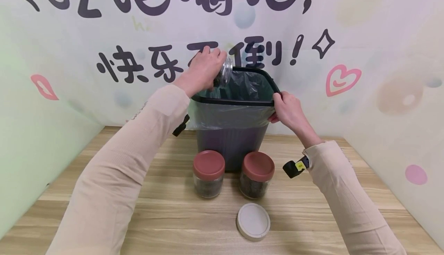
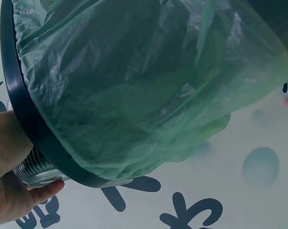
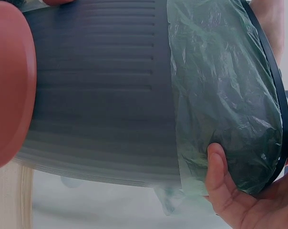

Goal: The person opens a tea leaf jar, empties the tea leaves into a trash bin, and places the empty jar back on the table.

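Note:
My left hand (image 1: 204,69) grips a clear glass jar (image 1: 227,71), tipped over on its side with its mouth toward the opening of a dark trash can (image 1: 230,141). Something dark shows inside the jar. In the left wrist view the can's rim (image 2: 32,114) partly hides the jar (image 2: 36,167). My right hand (image 1: 288,110) holds the right side of the black rim, over the edge of a translucent green trash bag (image 3: 215,95) lining the can. In the right wrist view, fingers (image 3: 216,167) lie against the bag.
Two jars with red lids (image 1: 209,165) (image 1: 258,166) and dark contents stand in front of the can. Nearer on the wooden table (image 1: 166,224) lies a round white lid (image 1: 253,222). A printed wall cloth (image 1: 367,120) hangs behind.

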The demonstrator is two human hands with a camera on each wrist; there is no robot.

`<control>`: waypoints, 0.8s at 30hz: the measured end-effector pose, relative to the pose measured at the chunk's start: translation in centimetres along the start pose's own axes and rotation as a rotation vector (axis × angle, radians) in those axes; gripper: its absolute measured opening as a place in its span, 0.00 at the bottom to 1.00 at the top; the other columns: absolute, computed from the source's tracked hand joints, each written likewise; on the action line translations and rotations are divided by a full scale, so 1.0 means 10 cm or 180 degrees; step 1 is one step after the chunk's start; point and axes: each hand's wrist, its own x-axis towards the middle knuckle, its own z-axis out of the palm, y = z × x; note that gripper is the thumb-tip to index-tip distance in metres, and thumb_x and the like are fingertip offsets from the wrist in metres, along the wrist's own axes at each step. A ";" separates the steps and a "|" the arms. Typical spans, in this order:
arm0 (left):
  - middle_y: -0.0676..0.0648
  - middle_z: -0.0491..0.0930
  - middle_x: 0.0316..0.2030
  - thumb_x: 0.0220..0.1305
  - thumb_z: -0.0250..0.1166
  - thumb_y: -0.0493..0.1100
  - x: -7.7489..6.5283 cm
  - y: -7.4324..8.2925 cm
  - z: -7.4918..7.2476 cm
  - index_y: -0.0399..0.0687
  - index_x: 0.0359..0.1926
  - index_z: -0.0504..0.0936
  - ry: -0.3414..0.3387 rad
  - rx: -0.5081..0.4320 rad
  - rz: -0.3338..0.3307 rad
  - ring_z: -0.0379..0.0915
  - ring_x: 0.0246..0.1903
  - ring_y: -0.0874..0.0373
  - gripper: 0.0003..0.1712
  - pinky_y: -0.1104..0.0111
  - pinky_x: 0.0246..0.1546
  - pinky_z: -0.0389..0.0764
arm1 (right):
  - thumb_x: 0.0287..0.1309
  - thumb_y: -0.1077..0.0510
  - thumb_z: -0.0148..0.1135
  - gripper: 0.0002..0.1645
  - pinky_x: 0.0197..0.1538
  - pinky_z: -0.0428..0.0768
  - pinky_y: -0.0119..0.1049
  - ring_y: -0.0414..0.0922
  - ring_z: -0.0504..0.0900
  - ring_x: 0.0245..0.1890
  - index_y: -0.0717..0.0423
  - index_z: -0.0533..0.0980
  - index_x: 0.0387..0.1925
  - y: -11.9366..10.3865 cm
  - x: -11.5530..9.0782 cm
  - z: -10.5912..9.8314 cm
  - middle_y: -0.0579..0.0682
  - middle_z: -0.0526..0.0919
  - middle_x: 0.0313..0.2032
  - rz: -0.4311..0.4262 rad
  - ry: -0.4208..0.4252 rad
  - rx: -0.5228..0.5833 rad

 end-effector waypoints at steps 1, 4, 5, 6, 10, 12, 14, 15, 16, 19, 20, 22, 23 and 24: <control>0.36 0.62 0.54 0.40 0.73 0.42 0.00 0.00 0.00 0.35 0.58 0.57 0.0006 0.0016 0.0002 0.58 0.51 0.40 0.46 0.55 0.52 0.67 | 0.63 0.54 0.27 0.26 0.24 0.78 0.29 0.37 0.77 0.13 0.72 0.66 0.40 0.00 0.00 0.00 0.66 0.75 0.32 0.0001 0.0001 0.0003; 0.36 0.62 0.54 0.41 0.73 0.43 0.00 0.00 0.01 0.35 0.58 0.57 0.0006 0.0047 0.0000 0.58 0.51 0.40 0.46 0.55 0.52 0.67 | 0.63 0.54 0.28 0.26 0.24 0.78 0.29 0.37 0.77 0.13 0.72 0.66 0.40 0.00 0.00 0.00 0.66 0.75 0.32 0.0006 0.0000 0.0024; 0.36 0.62 0.54 0.40 0.73 0.43 0.00 0.00 0.01 0.35 0.58 0.57 0.0007 0.0046 -0.0002 0.58 0.51 0.41 0.46 0.55 0.52 0.67 | 0.63 0.54 0.28 0.26 0.24 0.78 0.30 0.37 0.77 0.13 0.72 0.66 0.40 0.00 0.00 0.00 0.66 0.75 0.32 0.0005 -0.0003 0.0028; 0.36 0.62 0.54 0.40 0.73 0.43 0.00 0.00 0.01 0.35 0.58 0.57 0.0008 0.0040 -0.0005 0.58 0.51 0.41 0.46 0.55 0.52 0.67 | 0.63 0.54 0.27 0.26 0.24 0.78 0.30 0.37 0.77 0.13 0.72 0.66 0.40 0.00 0.00 0.00 0.66 0.75 0.31 0.0006 -0.0004 0.0028; 0.36 0.63 0.54 0.41 0.73 0.42 0.00 0.00 0.01 0.35 0.58 0.57 0.0018 0.0044 -0.0009 0.58 0.51 0.41 0.46 0.55 0.53 0.67 | 0.63 0.53 0.27 0.26 0.24 0.78 0.30 0.37 0.77 0.13 0.72 0.65 0.40 0.00 0.00 0.00 0.66 0.75 0.31 0.0012 -0.0013 0.0035; 0.36 0.62 0.55 0.41 0.72 0.42 0.00 0.01 0.00 0.36 0.58 0.57 0.0013 0.0070 -0.0014 0.58 0.51 0.41 0.46 0.55 0.53 0.67 | 0.63 0.53 0.27 0.26 0.24 0.78 0.30 0.37 0.77 0.13 0.72 0.65 0.41 0.00 0.00 0.00 0.66 0.75 0.32 0.0015 -0.0015 0.0036; 0.36 0.62 0.55 0.41 0.72 0.41 0.00 0.01 0.00 0.36 0.58 0.57 0.0010 0.0101 -0.0016 0.57 0.51 0.41 0.45 0.55 0.53 0.67 | 0.63 0.53 0.27 0.26 0.24 0.78 0.30 0.37 0.77 0.13 0.72 0.65 0.41 0.00 0.00 0.00 0.66 0.75 0.32 0.0017 -0.0018 0.0036; 0.36 0.62 0.55 0.41 0.72 0.41 0.00 0.01 0.00 0.36 0.58 0.57 0.0009 0.0110 -0.0016 0.57 0.51 0.41 0.45 0.55 0.53 0.67 | 0.63 0.53 0.27 0.26 0.24 0.78 0.30 0.37 0.77 0.13 0.72 0.65 0.41 0.00 0.00 0.00 0.66 0.74 0.32 0.0017 -0.0017 0.0033; 0.36 0.62 0.55 0.42 0.72 0.41 0.00 0.01 0.00 0.36 0.58 0.57 0.0012 0.0119 -0.0017 0.57 0.51 0.41 0.45 0.55 0.53 0.67 | 0.63 0.53 0.27 0.26 0.24 0.78 0.29 0.37 0.77 0.13 0.72 0.65 0.41 0.00 0.00 0.00 0.66 0.74 0.32 0.0016 -0.0019 0.0026; 0.36 0.62 0.54 0.42 0.71 0.40 -0.01 0.01 0.00 0.35 0.57 0.58 0.0031 0.0140 -0.0007 0.57 0.51 0.41 0.43 0.55 0.52 0.67 | 0.63 0.53 0.27 0.26 0.24 0.78 0.29 0.37 0.77 0.13 0.72 0.65 0.41 0.00 -0.01 0.00 0.66 0.74 0.33 0.0010 -0.0022 0.0012; 0.36 0.62 0.54 0.42 0.71 0.40 -0.01 0.01 0.00 0.35 0.57 0.58 0.0037 0.0141 -0.0003 0.57 0.51 0.41 0.43 0.55 0.52 0.68 | 0.63 0.53 0.27 0.26 0.24 0.78 0.29 0.37 0.77 0.13 0.72 0.65 0.41 0.00 -0.01 0.00 0.66 0.74 0.33 0.0009 -0.0019 0.0012; 0.36 0.63 0.54 0.42 0.71 0.39 -0.01 0.01 0.00 0.35 0.57 0.58 0.0052 0.0149 0.0009 0.58 0.51 0.41 0.42 0.55 0.51 0.68 | 0.63 0.53 0.27 0.26 0.24 0.78 0.30 0.37 0.77 0.13 0.72 0.65 0.41 0.00 0.00 0.00 0.66 0.74 0.33 0.0010 -0.0024 0.0022; 0.36 0.63 0.54 0.42 0.70 0.39 -0.01 0.01 0.00 0.35 0.57 0.58 0.0060 0.0154 0.0016 0.58 0.51 0.41 0.42 0.55 0.51 0.68 | 0.63 0.53 0.27 0.26 0.24 0.78 0.30 0.37 0.77 0.13 0.72 0.65 0.41 0.00 0.00 0.00 0.66 0.74 0.33 0.0009 -0.0026 0.0028; 0.36 0.63 0.54 0.42 0.70 0.38 -0.01 0.01 0.00 0.35 0.57 0.58 0.0067 0.0159 0.0022 0.58 0.51 0.41 0.42 0.55 0.51 0.68 | 0.62 0.53 0.28 0.26 0.24 0.78 0.30 0.37 0.77 0.13 0.72 0.65 0.40 0.00 0.00 -0.01 0.66 0.75 0.33 0.0012 -0.0028 0.0036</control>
